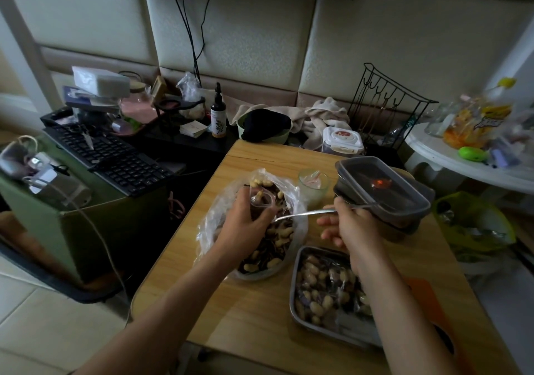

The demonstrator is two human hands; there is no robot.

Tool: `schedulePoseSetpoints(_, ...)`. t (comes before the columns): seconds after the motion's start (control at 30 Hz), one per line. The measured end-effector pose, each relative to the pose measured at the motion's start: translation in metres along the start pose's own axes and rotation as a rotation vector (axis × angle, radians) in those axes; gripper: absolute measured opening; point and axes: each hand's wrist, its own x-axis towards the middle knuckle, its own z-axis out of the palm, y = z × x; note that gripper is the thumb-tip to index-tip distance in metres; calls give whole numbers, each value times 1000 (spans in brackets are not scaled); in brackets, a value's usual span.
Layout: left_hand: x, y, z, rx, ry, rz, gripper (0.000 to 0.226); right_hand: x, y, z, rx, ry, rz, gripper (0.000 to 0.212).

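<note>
Metal spoon point(303, 213) above peanut bowl point(260, 275), tray point(292, 293) beside

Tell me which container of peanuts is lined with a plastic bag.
The round bowl under the left hand; a clear bag rises around it. The metal tray beside it has none.

Both bare forearms rise from the bottom edge towards the middle of the frame, the left forearm point(161, 308) slanting up from the lower left and the right forearm point(404, 317) from the lower right. The left hand point(245, 224), back towards the camera at centre, curls its fingers and thumb round a small clear plastic cup point(261, 201). Just right of centre and apart from it, the right hand point(351, 224) pinches the handle of a metal spoon point(306, 213) near its thumb, with its lower fingers spread loosely to the left.
</note>
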Motion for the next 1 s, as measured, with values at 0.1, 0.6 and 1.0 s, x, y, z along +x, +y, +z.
schedulePoseSetpoints(0.1,-2,1,0,-31,-121,-13,35,-5,-1,1,-113,-123,41,30)
schedulePoseSetpoints(0.6,-3,-6,-5,20,-155,-55,36,-16,-3,24,-386,-317,-474,8)
schedulePoseSetpoints(1.0,-2,-6,-9,-44,-180,-47,60,-18,-4,38,-646,-213,-959,5)
